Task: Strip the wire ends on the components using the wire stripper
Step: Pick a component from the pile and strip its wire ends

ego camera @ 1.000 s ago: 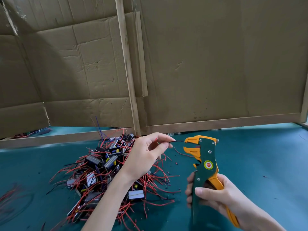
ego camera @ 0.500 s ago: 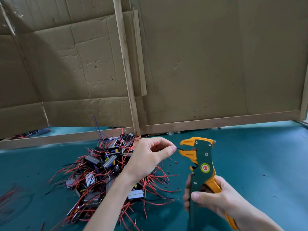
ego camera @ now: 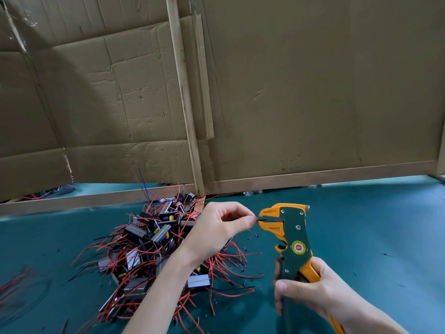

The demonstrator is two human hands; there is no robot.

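My right hand (ego camera: 310,294) grips the handles of a green and orange wire stripper (ego camera: 292,239), held upright over the teal table. My left hand (ego camera: 216,231) pinches a thin dark wire (ego camera: 262,220) between thumb and forefinger, and the wire's end sits inside the stripper's orange jaws. Whatever the wire leads to is hidden in my left palm. A pile of small components (ego camera: 154,244) with red and black wires lies under and to the left of my left hand.
A cardboard wall on a wooden frame (ego camera: 190,131) stands along the back of the teal table (ego camera: 361,237). Small bits of cut insulation (ego camera: 243,263) lie scattered near the pile. Loose red wires (ego camera: 14,285) lie at the left edge.
My left hand has moved right, closing the gap to the stripper, so the wire end now sits in the jaws. The stripper has dropped slightly lower in view.
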